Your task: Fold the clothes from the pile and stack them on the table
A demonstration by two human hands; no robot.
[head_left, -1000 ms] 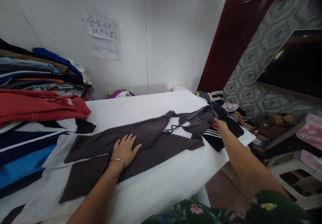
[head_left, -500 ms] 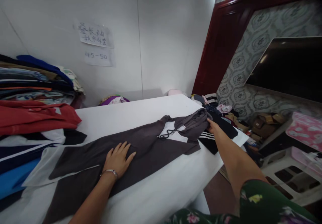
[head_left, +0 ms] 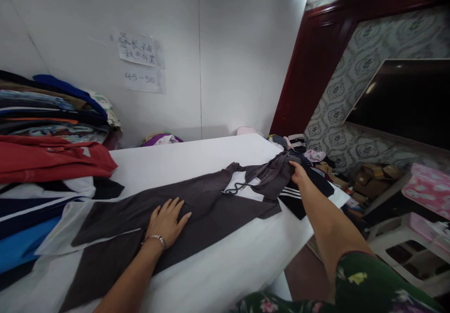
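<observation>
A dark grey hooded garment [head_left: 207,205] with white parts and a dark drawstring lies spread across the white table [head_left: 183,156]. My left hand [head_left: 167,221], with a bracelet at its wrist, rests flat on the garment's body, fingers spread. At the right end, my right hand [head_left: 297,170] pinches the edge of the hood [head_left: 277,172]; its thumb is partly out of sight. Under and beyond the hood lies a black garment with white stripes [head_left: 293,195].
Stacked folded clothes [head_left: 52,111] and a red garment [head_left: 56,160] fill the left side. Handwritten paper signs [head_left: 142,62] hang on the wall behind. Past the table's right end are cardboard boxes [head_left: 372,177], a plastic stool [head_left: 408,242] and a wall-mounted screen [head_left: 404,102].
The hood has shifted in shape slightly at my right hand, its top edge sagging a little. My left hand stays on the garment. The whole view has moved slightly.
</observation>
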